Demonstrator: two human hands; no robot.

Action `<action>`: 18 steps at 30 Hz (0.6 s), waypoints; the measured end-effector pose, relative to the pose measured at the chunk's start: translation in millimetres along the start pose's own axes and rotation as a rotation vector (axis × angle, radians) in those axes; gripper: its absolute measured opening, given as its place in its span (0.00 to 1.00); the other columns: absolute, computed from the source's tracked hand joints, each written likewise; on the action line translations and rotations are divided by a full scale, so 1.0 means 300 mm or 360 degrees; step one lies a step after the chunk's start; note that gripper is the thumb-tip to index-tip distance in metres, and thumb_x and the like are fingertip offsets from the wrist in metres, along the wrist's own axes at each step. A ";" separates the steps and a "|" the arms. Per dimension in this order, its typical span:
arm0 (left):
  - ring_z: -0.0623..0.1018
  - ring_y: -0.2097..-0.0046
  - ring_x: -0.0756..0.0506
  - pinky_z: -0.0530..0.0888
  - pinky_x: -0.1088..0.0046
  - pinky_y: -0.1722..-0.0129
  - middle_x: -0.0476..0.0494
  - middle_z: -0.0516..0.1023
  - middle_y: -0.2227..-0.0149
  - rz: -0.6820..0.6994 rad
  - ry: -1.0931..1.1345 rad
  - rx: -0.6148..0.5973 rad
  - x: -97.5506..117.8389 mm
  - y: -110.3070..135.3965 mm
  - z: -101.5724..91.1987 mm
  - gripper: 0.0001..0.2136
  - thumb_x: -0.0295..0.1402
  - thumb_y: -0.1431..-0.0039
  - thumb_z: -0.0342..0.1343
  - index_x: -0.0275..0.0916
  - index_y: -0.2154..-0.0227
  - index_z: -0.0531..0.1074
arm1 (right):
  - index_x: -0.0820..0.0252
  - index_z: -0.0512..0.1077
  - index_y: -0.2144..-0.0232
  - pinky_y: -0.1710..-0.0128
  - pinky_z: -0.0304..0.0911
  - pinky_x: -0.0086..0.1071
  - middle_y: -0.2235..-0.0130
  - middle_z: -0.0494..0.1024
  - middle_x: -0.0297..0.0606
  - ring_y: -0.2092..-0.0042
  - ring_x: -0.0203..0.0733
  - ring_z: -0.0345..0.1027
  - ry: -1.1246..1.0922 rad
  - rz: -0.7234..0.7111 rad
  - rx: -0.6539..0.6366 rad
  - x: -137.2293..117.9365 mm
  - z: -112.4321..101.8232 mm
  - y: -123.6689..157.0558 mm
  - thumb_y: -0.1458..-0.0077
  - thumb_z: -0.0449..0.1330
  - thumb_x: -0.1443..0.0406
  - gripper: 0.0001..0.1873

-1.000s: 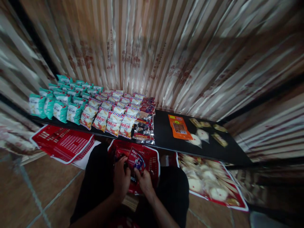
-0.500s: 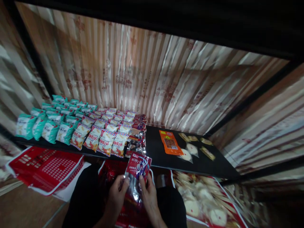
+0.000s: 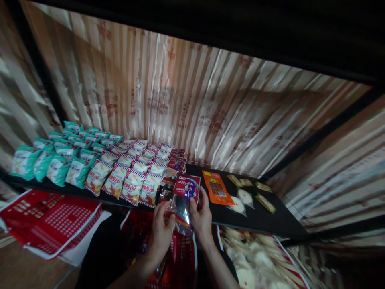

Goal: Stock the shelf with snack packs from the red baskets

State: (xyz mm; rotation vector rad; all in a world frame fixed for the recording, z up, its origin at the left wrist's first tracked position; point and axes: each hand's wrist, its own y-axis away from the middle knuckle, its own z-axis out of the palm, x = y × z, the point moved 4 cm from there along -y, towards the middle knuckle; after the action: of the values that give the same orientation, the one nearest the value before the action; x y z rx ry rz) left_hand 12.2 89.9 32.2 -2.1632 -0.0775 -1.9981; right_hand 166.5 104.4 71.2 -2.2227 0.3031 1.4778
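Observation:
Between my two hands is a dark red and purple snack packet [image 3: 187, 192] with a see-through lower part, tilted up at the shelf's front edge. My left hand [image 3: 162, 228] grips its lower left side, thumb and fingers closed. On its right side, my right hand [image 3: 201, 214] is closed with the thumb on the front. Just behind it stand similar dark red packets [image 3: 176, 164] in a row, partly hidden by the held one. White and red striped snack bags [image 3: 150, 188] stand directly to their left.
Teal snack bags [image 3: 57, 168] fill the left end of the black shelf [image 3: 201, 200]. An orange packet [image 3: 217, 188], round white wrapped pieces [image 3: 245, 196] and small gold packets [image 3: 264, 202] lie on the right. Below are a red basket [image 3: 60, 216], another between my knees, and one of pale packets [image 3: 249, 257].
Both hands have moved forward and up with the snack packet, from above the basket to the shelf's front edge. The view has shifted slightly.

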 end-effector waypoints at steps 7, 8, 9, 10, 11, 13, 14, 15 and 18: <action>0.68 0.47 0.44 0.66 0.60 0.45 0.41 0.70 0.51 0.0313 -0.0223 0.0018 0.046 -0.072 0.045 0.16 0.25 0.50 0.47 0.40 0.59 0.71 | 0.61 0.59 0.44 0.60 0.66 0.36 0.57 0.77 0.44 0.61 0.43 0.72 0.0227 -0.0217 0.0004 -0.041 0.047 -0.177 0.47 0.52 0.56 0.30; 0.68 0.47 0.44 0.66 0.60 0.46 0.40 0.70 0.51 0.0319 -0.0226 0.0016 0.042 -0.081 0.049 0.16 0.25 0.49 0.47 0.40 0.58 0.71 | 0.61 0.62 0.46 0.58 0.65 0.37 0.56 0.76 0.44 0.59 0.44 0.72 0.0265 -0.0251 -0.0006 -0.045 0.058 -0.194 0.47 0.52 0.57 0.27; 0.68 0.47 0.44 0.67 0.61 0.46 0.40 0.70 0.51 0.0320 -0.0226 0.0016 0.036 -0.089 0.052 0.17 0.24 0.49 0.47 0.40 0.56 0.70 | 0.61 0.65 0.48 0.57 0.65 0.37 0.55 0.76 0.44 0.58 0.44 0.71 0.0298 -0.0274 -0.0015 -0.047 0.068 -0.209 0.47 0.52 0.57 0.25; 0.68 0.47 0.44 0.67 0.61 0.46 0.40 0.70 0.50 0.0318 -0.0228 0.0020 0.028 -0.096 0.055 0.17 0.24 0.48 0.46 0.39 0.55 0.69 | 0.62 0.67 0.50 0.57 0.65 0.38 0.55 0.76 0.44 0.58 0.44 0.71 0.0326 -0.0285 -0.0024 -0.047 0.078 -0.221 0.47 0.52 0.58 0.24; 0.68 0.46 0.45 0.67 0.61 0.46 0.40 0.70 0.50 0.0319 -0.0234 0.0027 0.021 -0.104 0.057 0.18 0.24 0.48 0.45 0.39 0.55 0.69 | 0.62 0.68 0.51 0.57 0.65 0.38 0.56 0.77 0.44 0.59 0.44 0.72 0.0348 -0.0289 -0.0031 -0.046 0.088 -0.233 0.47 0.51 0.58 0.23; 0.68 0.46 0.45 0.66 0.61 0.45 0.40 0.69 0.50 0.0337 -0.0265 0.0048 0.008 -0.119 0.062 0.18 0.23 0.48 0.45 0.39 0.54 0.68 | 0.64 0.68 0.52 0.58 0.65 0.37 0.58 0.77 0.45 0.61 0.44 0.72 0.0383 -0.0306 -0.0035 -0.047 0.104 -0.254 0.47 0.51 0.59 0.23; 0.67 0.46 0.44 0.65 0.61 0.44 0.39 0.69 0.49 0.0357 -0.0284 0.0062 0.004 -0.128 0.064 0.19 0.23 0.48 0.45 0.39 0.53 0.68 | 0.64 0.68 0.52 0.58 0.65 0.37 0.58 0.77 0.45 0.61 0.44 0.72 0.0398 -0.0323 -0.0038 -0.050 0.112 -0.265 0.47 0.51 0.59 0.22; 0.67 0.45 0.44 0.65 0.60 0.44 0.39 0.69 0.49 0.0382 -0.0302 0.0073 0.001 -0.137 0.067 0.19 0.23 0.48 0.45 0.39 0.53 0.68 | 0.64 0.68 0.52 0.58 0.65 0.37 0.58 0.77 0.45 0.61 0.44 0.72 0.0413 -0.0343 -0.0044 -0.054 0.119 -0.276 0.47 0.51 0.59 0.22; 0.67 0.45 0.44 0.65 0.59 0.44 0.40 0.69 0.49 0.0456 -0.0341 0.0109 0.002 -0.168 0.074 0.20 0.22 0.48 0.45 0.38 0.52 0.67 | 0.65 0.69 0.53 0.60 0.66 0.36 0.60 0.78 0.45 0.63 0.43 0.72 0.0488 -0.0371 -0.0088 -0.069 0.145 -0.319 0.46 0.50 0.60 0.21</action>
State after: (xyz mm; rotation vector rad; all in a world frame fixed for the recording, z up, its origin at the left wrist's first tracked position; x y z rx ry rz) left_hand 25.3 143.2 36.6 -2.1945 0.1247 -1.5840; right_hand 162.9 207.6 99.5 -2.4339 0.0937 1.0370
